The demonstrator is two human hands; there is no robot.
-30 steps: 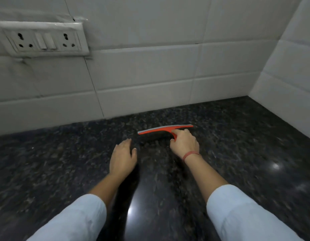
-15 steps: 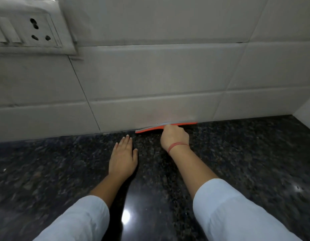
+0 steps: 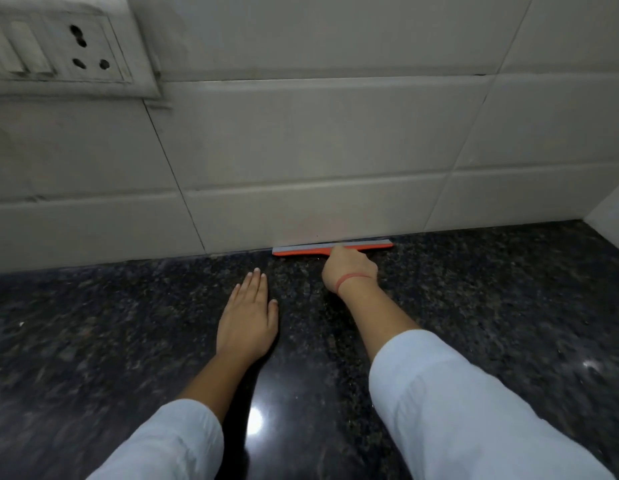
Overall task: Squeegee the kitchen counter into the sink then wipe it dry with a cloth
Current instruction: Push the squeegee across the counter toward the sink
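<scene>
Both hands were seen over the dark speckled counter point(image 3: 491, 306); the right hand point(image 3: 349, 271) was curled round the handle of the orange squeegee point(image 3: 301, 250), while the left hand point(image 3: 247, 320) was laid flat, palm down, fingers straight and together, holding nothing, at about eight o'clock from the right. The squeegee was found at the far edge of the counter, at twelve o'clock from the right hand, its grey blade strip set along the foot of the tiled wall point(image 3: 301, 150); whether strip and tile actually touched could not be told. Its long axis was laid from nine o'clock to three o'clock, nearly parallel to the wall's base; the blade edge was turned to twelve o'clock and the handle was pointed back to six o'clock, hidden within the grip. A red band point(image 3: 353, 278) was worn at the right wrist; pale sleeves point(image 3: 457, 410) were seen on both forearms; a switch-and-socket plate point(image 3: 58, 46) was mounted on the wall at ten o'clock from the squeegee.
</scene>
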